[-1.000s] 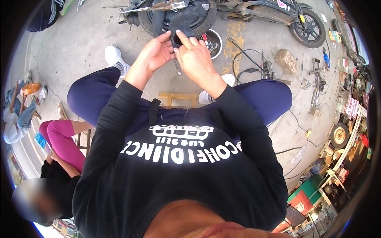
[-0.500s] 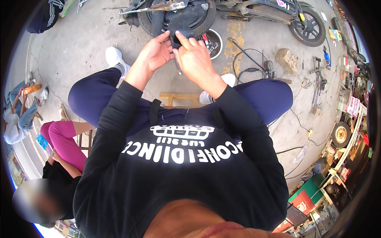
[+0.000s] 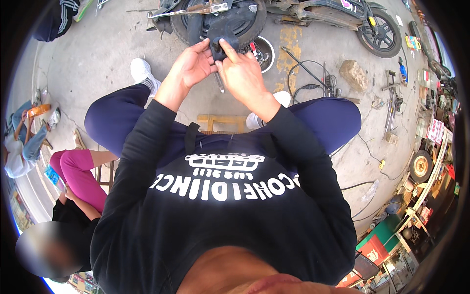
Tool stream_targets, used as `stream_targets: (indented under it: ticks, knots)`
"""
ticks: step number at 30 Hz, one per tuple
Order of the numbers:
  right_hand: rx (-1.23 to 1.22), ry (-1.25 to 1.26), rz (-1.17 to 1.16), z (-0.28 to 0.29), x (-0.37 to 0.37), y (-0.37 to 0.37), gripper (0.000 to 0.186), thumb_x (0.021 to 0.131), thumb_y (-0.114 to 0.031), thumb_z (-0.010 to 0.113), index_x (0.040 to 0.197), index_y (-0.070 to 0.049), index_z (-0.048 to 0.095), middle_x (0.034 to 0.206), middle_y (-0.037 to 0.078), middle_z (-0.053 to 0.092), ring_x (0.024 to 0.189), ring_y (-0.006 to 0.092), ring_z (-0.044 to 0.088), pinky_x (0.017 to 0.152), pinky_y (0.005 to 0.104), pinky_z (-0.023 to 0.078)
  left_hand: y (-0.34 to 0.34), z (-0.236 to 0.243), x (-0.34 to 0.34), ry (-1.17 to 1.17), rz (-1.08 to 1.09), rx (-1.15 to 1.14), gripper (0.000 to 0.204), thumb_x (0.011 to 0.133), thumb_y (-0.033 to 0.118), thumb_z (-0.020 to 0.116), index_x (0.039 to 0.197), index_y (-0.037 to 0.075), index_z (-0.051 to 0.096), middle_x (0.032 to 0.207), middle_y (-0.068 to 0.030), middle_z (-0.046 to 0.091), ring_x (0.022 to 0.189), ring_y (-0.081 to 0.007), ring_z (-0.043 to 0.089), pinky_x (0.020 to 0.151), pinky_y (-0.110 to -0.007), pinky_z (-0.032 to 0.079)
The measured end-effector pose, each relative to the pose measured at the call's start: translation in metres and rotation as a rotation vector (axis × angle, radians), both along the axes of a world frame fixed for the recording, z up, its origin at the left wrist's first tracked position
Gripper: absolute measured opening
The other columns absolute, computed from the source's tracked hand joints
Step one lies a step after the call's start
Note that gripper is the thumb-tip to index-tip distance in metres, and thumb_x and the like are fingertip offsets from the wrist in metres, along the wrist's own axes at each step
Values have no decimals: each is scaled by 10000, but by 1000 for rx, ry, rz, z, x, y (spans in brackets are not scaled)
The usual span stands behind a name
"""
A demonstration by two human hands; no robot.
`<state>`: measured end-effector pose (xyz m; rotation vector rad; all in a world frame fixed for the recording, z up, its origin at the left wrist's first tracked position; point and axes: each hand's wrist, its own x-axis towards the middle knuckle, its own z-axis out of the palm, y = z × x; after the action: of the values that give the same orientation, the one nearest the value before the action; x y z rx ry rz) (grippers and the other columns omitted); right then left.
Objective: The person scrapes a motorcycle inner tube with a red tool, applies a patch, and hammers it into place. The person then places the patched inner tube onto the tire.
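Note:
A black rubber inner tube hangs out from the wheel in front of me, its near part between my hands. My left hand grips the tube's left edge with thumb and fingertips, palm turned up. From the right, my right hand holds it too, its index finger stretched along the top and pressing on the rubber. The other fingers are curled, and what lies under them is hidden. A thin metal rod sticks out below the tube, between my wrists.
Just right of the wheel stands a metal basin with small parts. Cables and a pump-like tool, a stone and a motorbike wheel lie further right. A wooden stool is beneath me; a seated person is at left.
My right hand has shifted slightly, its index finger sliding a little to the right on the tube. My left hand stays nearly still.

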<state>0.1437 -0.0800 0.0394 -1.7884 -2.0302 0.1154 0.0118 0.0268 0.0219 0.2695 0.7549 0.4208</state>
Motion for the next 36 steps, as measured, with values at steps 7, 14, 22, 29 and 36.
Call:
stream_targets:
  ticks: [7, 14, 22, 29, 36]
  knots:
    - [-33, -61, 4, 2, -4, 4, 278, 892, -221, 602, 708, -15, 641, 1219, 171, 626, 636, 255, 634, 651, 385, 473, -6, -1, 1, 47, 22, -29, 384, 1043, 279, 337, 1287, 12, 468, 1262, -136, 585, 1185, -298, 554, 1018, -481, 430]
    - [6, -14, 7, -2, -9, 4, 291, 889, -220, 604, 681, -19, 629, 1206, 177, 633, 617, 259, 639, 646, 379, 492, 2, -4, 1, 7, 29, -41, 378, 1037, 291, 391, 1288, 24, 484, 1247, -115, 601, 1136, -263, 584, 995, -431, 454]
    - [-34, 7, 6, 0, -10, 4, 303, 882, -221, 593, 665, -12, 628, 1206, 247, 613, 565, 265, 642, 592, 398, 509, 1, -11, -1, -40, 22, -60, 365, 1036, 288, 391, 1272, 30, 496, 1233, -102, 606, 1110, -256, 592, 996, -441, 451]
    - [-31, -45, 1, 7, -18, -2, 329, 911, -248, 572, 680, -16, 602, 1240, 234, 597, 519, 264, 634, 531, 368, 530, 1, -5, 2, 22, 18, -32, 374, 1032, 285, 409, 1279, 16, 489, 1211, -104, 613, 1089, -242, 590, 959, -412, 468]
    - [-86, -30, 0, 6, -17, -1, 355, 922, -266, 558, 685, -4, 595, 1262, 257, 573, 532, 277, 645, 511, 372, 527, -1, -11, 0, -9, -9, -45, 338, 1034, 278, 411, 1242, 32, 512, 1190, -97, 618, 1077, -228, 594, 932, -372, 484]
